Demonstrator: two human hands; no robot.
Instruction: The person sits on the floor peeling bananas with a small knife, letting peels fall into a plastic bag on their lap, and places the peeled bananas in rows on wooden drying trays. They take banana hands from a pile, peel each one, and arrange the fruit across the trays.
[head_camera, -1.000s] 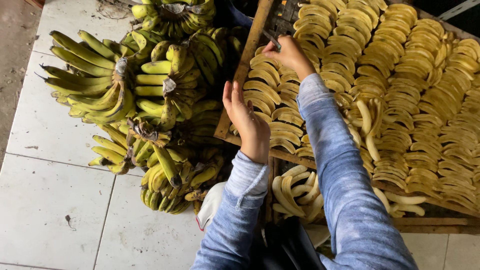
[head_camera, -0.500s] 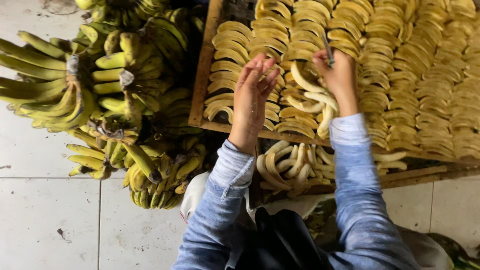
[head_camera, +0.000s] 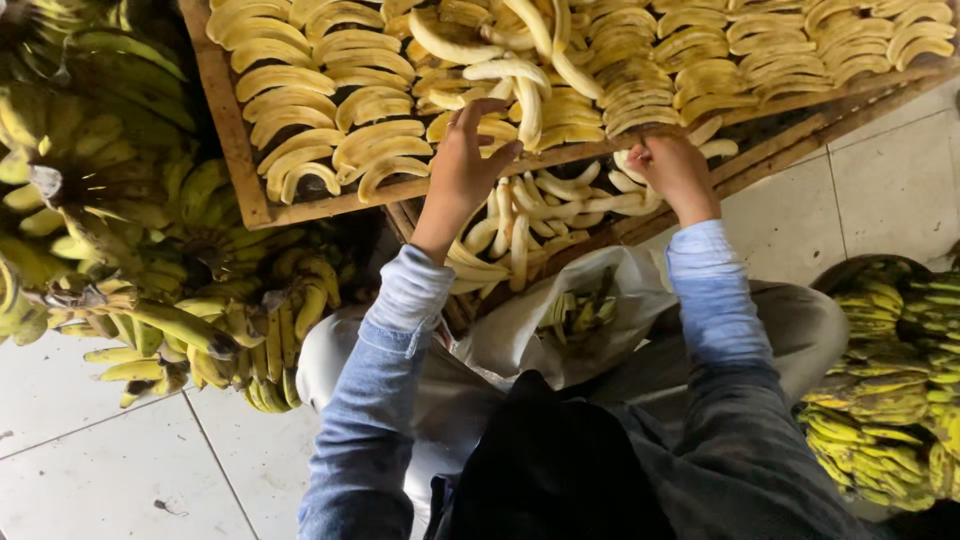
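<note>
Hands work at a wooden tray (head_camera: 232, 130) of peeled banana halves. Left hand (head_camera: 466, 160) hovers half open, grip empty, over the rows (head_camera: 330, 130). Right hand (head_camera: 678, 175) is curled into loose peeled bananas (head_camera: 545, 215) beneath the tray; whether it holds one is unclear.

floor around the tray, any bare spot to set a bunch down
Bare white floor tiles lie lower left, below the unpeeled bunches, and upper right beside the wooden tray. The tray is packed with peeled bananas.

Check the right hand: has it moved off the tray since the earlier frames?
Yes. The right hand has come back toward the person, from over the tray to the peeled bananas below its near edge.
</note>
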